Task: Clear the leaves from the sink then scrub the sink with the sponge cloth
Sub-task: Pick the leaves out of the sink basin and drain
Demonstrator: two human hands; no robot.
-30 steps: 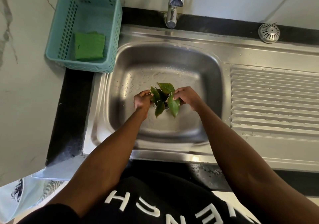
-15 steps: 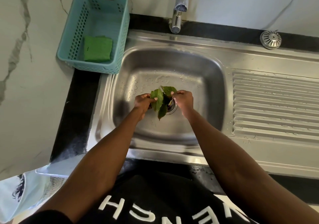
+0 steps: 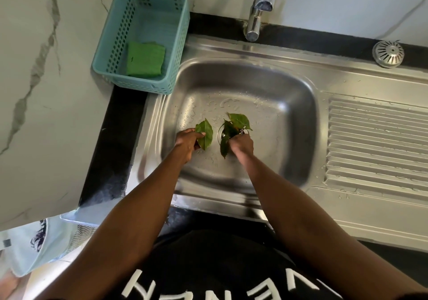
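We have both hands down in the sink (image 3: 298, 105), near its middle. Our left hand (image 3: 185, 141) pinches one leaf (image 3: 205, 133) just left of the drain; our right hand (image 3: 242, 143) grips a bunch of leaves (image 3: 235, 126) right over the drain, perhaps three or four, though overlap hides the exact count. Leaves are light, limp and likely wet and slippery, so we judge them best pinched by stem or gathered whole. One sponge (image 3: 145, 59) lies in the one basket (image 3: 120, 52) at the sink's far left corner, untouched.
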